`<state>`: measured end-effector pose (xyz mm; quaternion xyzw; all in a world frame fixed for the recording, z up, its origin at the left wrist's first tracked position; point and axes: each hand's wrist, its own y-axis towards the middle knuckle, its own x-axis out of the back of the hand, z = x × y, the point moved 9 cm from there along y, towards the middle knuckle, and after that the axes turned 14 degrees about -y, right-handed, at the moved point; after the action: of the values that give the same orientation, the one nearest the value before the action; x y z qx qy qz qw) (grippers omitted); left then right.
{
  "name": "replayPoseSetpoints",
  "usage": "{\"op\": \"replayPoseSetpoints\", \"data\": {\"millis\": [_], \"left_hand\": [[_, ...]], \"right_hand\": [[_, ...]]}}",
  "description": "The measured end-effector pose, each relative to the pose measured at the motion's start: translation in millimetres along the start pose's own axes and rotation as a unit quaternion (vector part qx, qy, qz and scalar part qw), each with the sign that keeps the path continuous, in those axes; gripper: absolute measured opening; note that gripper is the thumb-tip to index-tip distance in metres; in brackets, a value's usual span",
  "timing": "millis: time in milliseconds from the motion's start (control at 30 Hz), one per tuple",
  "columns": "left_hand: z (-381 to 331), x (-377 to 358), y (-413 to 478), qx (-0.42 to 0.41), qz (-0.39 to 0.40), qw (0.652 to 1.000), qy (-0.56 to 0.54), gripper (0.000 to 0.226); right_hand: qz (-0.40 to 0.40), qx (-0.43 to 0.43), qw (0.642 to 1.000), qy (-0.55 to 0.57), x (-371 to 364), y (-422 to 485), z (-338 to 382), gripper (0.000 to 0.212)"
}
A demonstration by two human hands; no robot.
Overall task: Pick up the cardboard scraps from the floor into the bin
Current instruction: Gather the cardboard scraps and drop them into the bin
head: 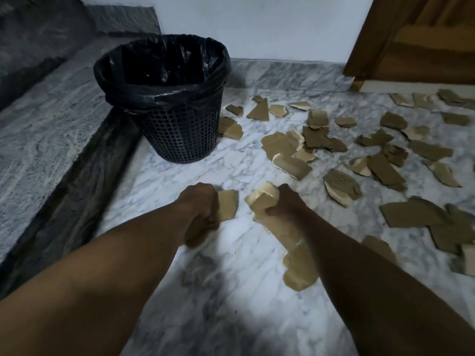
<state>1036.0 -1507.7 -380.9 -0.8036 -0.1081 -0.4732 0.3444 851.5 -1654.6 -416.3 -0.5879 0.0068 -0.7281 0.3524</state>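
Several torn brown cardboard scraps (290, 165) lie scattered over the marble floor, mostly to the right. A black mesh bin (180, 140) lined with a black plastic bag stands at the upper left, open at the top. My left hand (200, 201) is closed around a cardboard scrap (227, 204) that sticks out to its right. My right hand (285, 201) grips a bunch of cardboard scraps (264, 201), with more pieces hanging below the wrist. Both hands hover over the floor in front of the bin, apart from it.
A raised marble step with a dark edge (84, 176) runs along the left beside the bin. A white wall (257, 27) stands behind, and a wooden door (416, 39) is at the upper right. Bare marble floor (231, 291) lies between my arms.
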Motion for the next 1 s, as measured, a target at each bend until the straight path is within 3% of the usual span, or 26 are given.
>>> {"op": "replayPoseSetpoints", "data": {"millis": [100,200,300,400,467,567,700,767,867,933,1000], "left_hand": [[-46,-11,-10,-0.023,0.081,0.995,-0.050,0.057],[-115,-43,-32,-0.066,0.174,0.978,-0.099,0.064],[-177,-92,-45,-0.121,0.211,0.968,-0.059,0.063],[-211,-132,-43,-0.124,0.180,0.975,-0.031,0.058],[-225,-143,-43,-0.129,0.147,0.981,-0.002,0.061],[-234,-139,-43,-0.122,0.101,0.987,0.003,0.050],[-243,-136,-35,-0.120,0.107,0.987,0.016,0.044],[-241,-137,-29,-0.100,0.107,0.989,0.017,0.064],[-245,-133,-30,-0.113,0.131,0.983,0.068,0.093],[-243,-134,-25,-0.131,0.162,0.971,0.119,0.089],[-232,-124,-17,-0.119,0.169,0.968,0.141,0.062]], "right_hand": [[-0.010,-0.045,0.995,0.092,30,-21,-25,0.037],[-0.059,-0.075,0.982,0.160,77,-47,-87,0.035],[-0.087,-0.162,0.958,0.219,110,-92,-164,0.030],[-0.039,-0.259,0.930,0.258,107,-142,-229,0.034],[-0.024,-0.300,0.916,0.266,98,-168,-266,0.042],[0.001,-0.342,0.905,0.255,74,-194,-306,0.047],[0.102,-0.338,0.919,0.172,37,-205,-325,0.041],[0.084,-0.313,0.940,0.103,25,-196,-329,0.037],[0.037,-0.275,0.959,0.067,21,-193,-321,0.051],[0.021,-0.265,0.962,0.070,36,-204,-312,0.058],[0.070,-0.277,0.955,0.083,42,-214,-307,0.048]]}}
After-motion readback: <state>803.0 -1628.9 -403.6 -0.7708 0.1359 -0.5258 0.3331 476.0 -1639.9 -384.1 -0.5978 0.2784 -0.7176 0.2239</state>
